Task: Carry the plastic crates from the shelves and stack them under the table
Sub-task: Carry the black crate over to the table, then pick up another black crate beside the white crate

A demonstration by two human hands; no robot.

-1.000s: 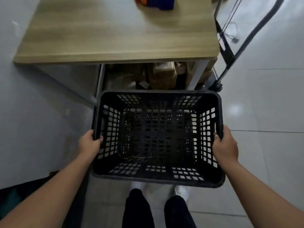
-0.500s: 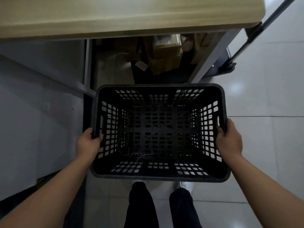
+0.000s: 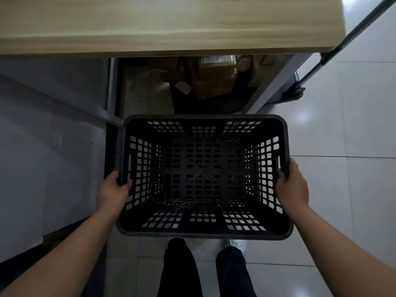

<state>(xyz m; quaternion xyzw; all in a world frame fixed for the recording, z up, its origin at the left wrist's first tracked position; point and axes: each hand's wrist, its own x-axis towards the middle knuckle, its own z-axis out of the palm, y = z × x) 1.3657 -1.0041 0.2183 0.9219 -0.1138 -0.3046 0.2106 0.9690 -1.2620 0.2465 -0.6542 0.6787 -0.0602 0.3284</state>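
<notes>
Room corner, dim, seen from above.
Pale glossy tile floor (image 3: 353,129) with light glare at right; grey wall (image 3: 42,146) at left. Light wood tabletop (image 3: 150,24) on grey legs (image 3: 276,84); brown cardboard boxes (image 3: 214,78) in shadow beneath; black trolley handle (image 3: 342,41) at right.

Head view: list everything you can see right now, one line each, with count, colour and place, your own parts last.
crate: 1, black, perforated, held in the middle of the view above the floor, in front of the table
loose thread: 1 tangle, pale, inside the crate near its left wall
table: 1, light wood top, across the top of the view
table legs: 2 visible, grey, left and right of the opening under the table
cardboard boxes: several, brown, under the table at the back
trolley: 1, dark, right of the table
floor: pale glossy tiles
left hand: 1, gripping the crate's left rim
right hand: 1, gripping the crate's right rim
legs: 2, dark trousers, bottom centre
</notes>
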